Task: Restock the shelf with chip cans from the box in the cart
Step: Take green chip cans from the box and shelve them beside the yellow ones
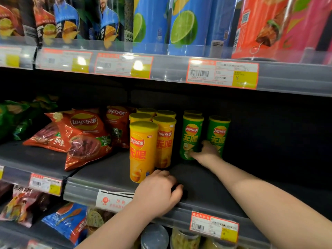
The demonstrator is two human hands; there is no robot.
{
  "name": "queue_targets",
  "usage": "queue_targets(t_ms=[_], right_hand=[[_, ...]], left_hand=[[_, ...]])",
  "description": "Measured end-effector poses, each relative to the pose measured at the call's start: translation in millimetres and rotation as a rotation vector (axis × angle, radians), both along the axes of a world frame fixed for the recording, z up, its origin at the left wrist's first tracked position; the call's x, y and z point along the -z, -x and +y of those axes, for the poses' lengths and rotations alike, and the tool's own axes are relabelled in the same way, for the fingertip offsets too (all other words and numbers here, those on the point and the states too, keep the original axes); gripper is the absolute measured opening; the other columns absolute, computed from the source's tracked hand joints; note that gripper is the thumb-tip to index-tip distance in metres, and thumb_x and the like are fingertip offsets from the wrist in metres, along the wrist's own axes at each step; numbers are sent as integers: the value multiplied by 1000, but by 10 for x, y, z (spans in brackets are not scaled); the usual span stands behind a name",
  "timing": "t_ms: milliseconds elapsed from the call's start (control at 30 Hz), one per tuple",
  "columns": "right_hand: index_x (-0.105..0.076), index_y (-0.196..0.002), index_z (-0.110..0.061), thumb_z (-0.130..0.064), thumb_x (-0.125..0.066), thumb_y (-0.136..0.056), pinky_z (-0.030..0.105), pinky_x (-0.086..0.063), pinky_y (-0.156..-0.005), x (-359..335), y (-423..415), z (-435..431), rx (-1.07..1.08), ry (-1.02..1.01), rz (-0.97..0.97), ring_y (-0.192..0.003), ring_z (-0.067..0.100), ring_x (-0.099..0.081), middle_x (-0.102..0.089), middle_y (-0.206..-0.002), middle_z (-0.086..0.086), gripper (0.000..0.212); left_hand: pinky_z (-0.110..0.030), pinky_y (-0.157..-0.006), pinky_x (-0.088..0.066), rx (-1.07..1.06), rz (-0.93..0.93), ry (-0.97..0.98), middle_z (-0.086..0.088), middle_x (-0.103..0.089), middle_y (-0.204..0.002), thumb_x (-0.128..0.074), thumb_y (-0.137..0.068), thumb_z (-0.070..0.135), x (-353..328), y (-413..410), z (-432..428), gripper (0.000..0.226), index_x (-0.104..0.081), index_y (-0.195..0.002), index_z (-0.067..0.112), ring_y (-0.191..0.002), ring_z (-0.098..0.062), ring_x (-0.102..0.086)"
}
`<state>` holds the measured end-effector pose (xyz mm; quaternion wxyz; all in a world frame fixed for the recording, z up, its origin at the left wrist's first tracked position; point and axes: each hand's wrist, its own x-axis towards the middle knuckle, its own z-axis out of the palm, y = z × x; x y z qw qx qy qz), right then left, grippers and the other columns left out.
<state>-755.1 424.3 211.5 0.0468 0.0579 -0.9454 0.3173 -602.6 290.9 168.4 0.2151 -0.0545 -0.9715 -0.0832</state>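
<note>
**Desk:** Two hands on one dark supermarket shelf (pixel 197 178), seen from the head camera. Start with the right one.

**Operator:** From my station I see the right hand (pixel 206 151) clamped low on a short green cardboard chip can with a yellow lid (pixel 191 135). The thumb lies across the front near the base. The fingers are tucked behind it, in the gap to a second green can (pixel 218 133) just beside.

**Desk:** And the left?

**Operator:** The left hand (pixel 158 193) sits knuckles-up at the shelf's front edge with its fingers curled down. I cannot tell whether they pinch anything.

**Desk:** Where is the stock?

**Operator:** The gripped green can stands upright on the shelf, set back from the front, with another green can's lid showing behind it. The box and the cart are out of shot.

**Desk:** What worries you?

**Operator:** The low grip comes first. I judge that a push from the base could rock the can over top-first, and its neighbour stands close enough to go down with it. Next is the front yellow cardboard chip can (pixel 142 150). It stands near the lip, just beside my left knuckles, and a careless lift of that wrist could tip it over the clear plastic price rail (pixel 80 191). Further out, the red foil chip bags (pixel 84 133) slump beside the block of yellow cans (pixel 164 141). Any can shoved left would likely meet them and lean.
</note>
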Motion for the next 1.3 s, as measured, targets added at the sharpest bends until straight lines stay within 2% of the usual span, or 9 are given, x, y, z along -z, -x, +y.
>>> queue_targets(t_ms=[100, 200, 267, 400, 600, 800, 933, 1067, 1300], right_hand=[[-45, -134, -19, -47, -62, -85, 31, -47, -91, -30, -224, 121, -82, -242, 35, -119, 26, -52, -51, -133, 7, 59], [-51, -130, -22, -47, -57, -89, 33, -48, -89, -48, -494, 226, -161, -478, 136, -117, 24, -52, -53, -131, 3, 48], [-55, -125, -23, -48, -54, -90, 34, -48, -88, -68, -666, 265, -191, -579, 177, -115, 23, -53, -55, -128, 2, 43], [-52, -126, -26, -48, -48, -93, 33, -43, -84, -131, -997, 311, -168, -689, 157, -116, 24, -51, -51, -128, 1, 40], [-56, -122, -26, -47, -50, -91, 36, -42, -86, -54, -1463, 462, -113, -658, 238, -110, 25, -54, -55, -123, 2, 38], [-55, -124, -26, -44, -48, -93, 36, -44, -90, 6, -1780, 519, -134, -640, 314, -113, 24, -54, -57, -123, 1, 37], [-56, -122, -26, -40, -47, -92, 34, -42, -89, 70, -1959, 512, -204, -611, 378, -111, 22, -54, -58, -120, -1, 34], [-56, -121, -25, -41, -46, -92, 34, -44, -89, 183, -2170, 571, -275, -615, 404, -109, 24, -55, -59, -117, 0, 35], [-61, -114, -24, -40, -50, -88, 34, -47, -89, 464, -2655, 807, -421, -627, 320, -111, 25, -56, -62, -116, 1, 32]], left_hand=[[-30, -78, -42, -2, -26, 9, 2, -60, -100, -6, -74, 59, -10, 4, 4, 74, -65, -96, 20, -102, -17, -51], [-29, -80, -42, -8, -69, 17, 2, -60, -106, -24, -87, 54, -41, -3, 7, 54, -65, -100, 21, -106, -18, -50], [-30, -80, -41, -1, -88, 17, 0, -59, -109, -36, -93, 48, -73, -13, 11, 41, -64, -102, 19, -109, -20, -50], [-32, -82, -45, 12, -122, 12, -4, -59, -112, -41, -93, 45, -140, -38, 14, 38, -64, -105, 17, -110, -23, -51], [-34, -82, -44, -3, -52, 126, -5, -58, -115, -41, -93, 43, -213, -154, 54, 35, -60, -107, 17, -110, -26, -52], [-35, -83, -43, 70, 22, 113, -1, -55, -117, -44, -91, 45, -144, -409, 98, 38, -54, -118, 20, -109, -23, -51], [-36, -81, -46, 93, 53, 93, -1, -55, -112, -42, -84, 48, -73, -630, 82, 44, -57, -114, 18, -105, -24, -51], [-39, -84, -47, 47, -8, 96, -4, -55, -110, -33, -81, 50, 18, -921, 152, 53, -58, -112, 15, -105, -28, -52], [-38, -88, -43, -97, -247, 140, -4, -49, -122, -45, -91, 44, 261, -1594, 455, 42, -48, -122, 17, -114, -26, -47]])
